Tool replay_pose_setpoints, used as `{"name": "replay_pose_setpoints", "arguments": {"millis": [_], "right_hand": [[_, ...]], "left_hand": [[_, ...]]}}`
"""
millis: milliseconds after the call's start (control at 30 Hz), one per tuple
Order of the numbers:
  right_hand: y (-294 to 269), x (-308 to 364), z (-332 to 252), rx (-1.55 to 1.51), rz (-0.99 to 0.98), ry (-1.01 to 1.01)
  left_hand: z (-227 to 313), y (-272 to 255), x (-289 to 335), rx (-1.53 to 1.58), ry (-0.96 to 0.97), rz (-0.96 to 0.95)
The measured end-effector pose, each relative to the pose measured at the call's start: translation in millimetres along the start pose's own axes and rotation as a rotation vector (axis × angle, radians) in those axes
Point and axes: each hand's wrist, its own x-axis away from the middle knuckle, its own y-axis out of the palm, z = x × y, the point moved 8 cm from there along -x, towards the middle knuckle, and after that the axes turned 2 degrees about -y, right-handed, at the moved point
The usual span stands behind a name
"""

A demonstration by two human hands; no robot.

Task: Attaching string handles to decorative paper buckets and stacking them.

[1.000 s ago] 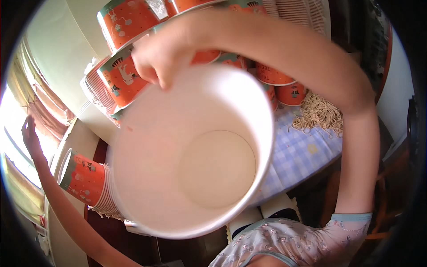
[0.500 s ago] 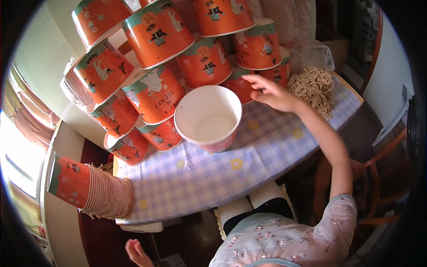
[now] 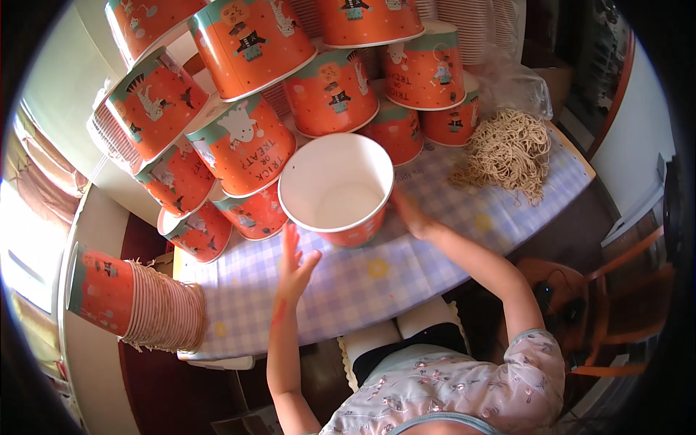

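A large paper bucket (image 3: 319, 170), white inside and orange outside, stands on the checked tablecloth with its mouth tilted toward me. At its near left, my left hand (image 3: 293, 270) is raised with thumb and fingers apart, holding nothing. My right hand (image 3: 413, 217) is at the bucket's right side, fingers stretched along the wall and partly blurred; whether they touch it I cannot tell. To the right lies a heap of beige twisted cords (image 3: 511, 151).
Orange printed buckets (image 3: 246, 51) are piled high across the far side. A nested stack of buckets with cords hanging out (image 3: 163, 308) lies at the table's left edge. A clear plastic bag (image 3: 518, 90) is behind the cord heap; a wooden chair (image 3: 623, 312) stands at right.
My left hand has come up from below the table edge to the bucket's near left. My right hand has moved down and left, from near the cords to the bucket's side.
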Motion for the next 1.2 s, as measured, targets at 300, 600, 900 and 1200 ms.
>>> {"name": "replay_pose_setpoints", "arguments": {"millis": [300, 600, 900, 1200], "right_hand": [[-14, 63, -8, 0.074, 0.080, 0.069], [-192, 226, -99, 1.007, 1.019, -0.078], [-157, 127, -127, 1.976, 0.528, -0.172], [-213, 11, -174, 1.470, -0.099, 0.204]], "left_hand": [[-2, -31, 61, -0.134, 0.035, -0.015], [-19, -109, 187, -0.272, -0.055, 0.701], [40, -75, 176, -0.571, 0.177, 1.035], [40, -71, 197, -0.572, 0.205, 1.182]]}}
